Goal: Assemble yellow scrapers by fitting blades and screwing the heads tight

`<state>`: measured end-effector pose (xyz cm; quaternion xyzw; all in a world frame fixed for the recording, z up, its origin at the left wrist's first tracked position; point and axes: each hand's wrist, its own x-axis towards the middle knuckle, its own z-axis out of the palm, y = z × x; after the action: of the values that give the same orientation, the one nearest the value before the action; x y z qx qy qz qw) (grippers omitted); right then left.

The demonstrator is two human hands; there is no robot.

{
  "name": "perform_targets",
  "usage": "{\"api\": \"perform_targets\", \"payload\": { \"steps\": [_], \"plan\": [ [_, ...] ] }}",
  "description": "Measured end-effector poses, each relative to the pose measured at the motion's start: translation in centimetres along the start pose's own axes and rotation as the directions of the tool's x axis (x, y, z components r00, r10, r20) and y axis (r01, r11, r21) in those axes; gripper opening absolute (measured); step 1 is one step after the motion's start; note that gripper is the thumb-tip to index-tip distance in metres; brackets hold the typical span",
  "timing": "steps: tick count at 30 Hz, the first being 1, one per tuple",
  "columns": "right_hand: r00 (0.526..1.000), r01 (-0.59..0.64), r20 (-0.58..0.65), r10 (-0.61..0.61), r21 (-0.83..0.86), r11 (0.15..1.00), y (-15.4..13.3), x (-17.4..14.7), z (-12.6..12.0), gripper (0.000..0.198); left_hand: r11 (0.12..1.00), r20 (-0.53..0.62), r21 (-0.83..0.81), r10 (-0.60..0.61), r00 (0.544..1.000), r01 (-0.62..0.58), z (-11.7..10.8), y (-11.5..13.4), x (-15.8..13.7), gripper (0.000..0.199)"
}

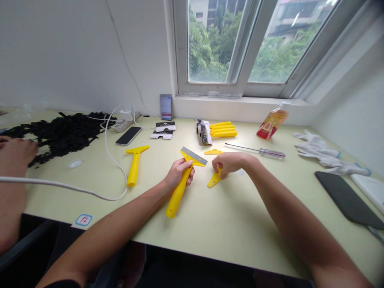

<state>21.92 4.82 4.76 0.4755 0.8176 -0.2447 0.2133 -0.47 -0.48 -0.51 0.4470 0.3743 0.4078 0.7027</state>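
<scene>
Nearest on the smooth pale-green table [228, 224], the left hand [179, 173] is wrapped around the neck of a glossy yellow plastic scraper [183, 181], its long handle slanting toward the table edge and a flat grey metal blade seated in its T-shaped head. Just beside it the right hand [228, 163] pinches a small yellow wedge-shaped cover piece [214, 179] against the table. Farther back lie a second yellow scraper [134, 164], a slim clear-handled screwdriver [258, 151], a dark phone [129, 135] and limp white gloves [324, 154].
</scene>
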Motion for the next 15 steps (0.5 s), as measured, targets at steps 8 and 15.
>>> {"api": "perform_targets", "payload": {
  "steps": [8,15],
  "plan": [
    [0.991,0.116,-0.061,-0.116,0.005,0.993,-0.6,0.3,0.5,0.032,0.999,-0.013,-0.041,-0.017,1.000,0.016,-0.1,0.2,0.1,0.028],
    [0.981,0.181,0.059,-0.185,0.075,0.981,-0.8,0.8,0.9,0.028,0.997,-0.017,-0.070,-0.021,1.000,0.019,-0.2,0.1,0.3,0.029]
  ]
}}
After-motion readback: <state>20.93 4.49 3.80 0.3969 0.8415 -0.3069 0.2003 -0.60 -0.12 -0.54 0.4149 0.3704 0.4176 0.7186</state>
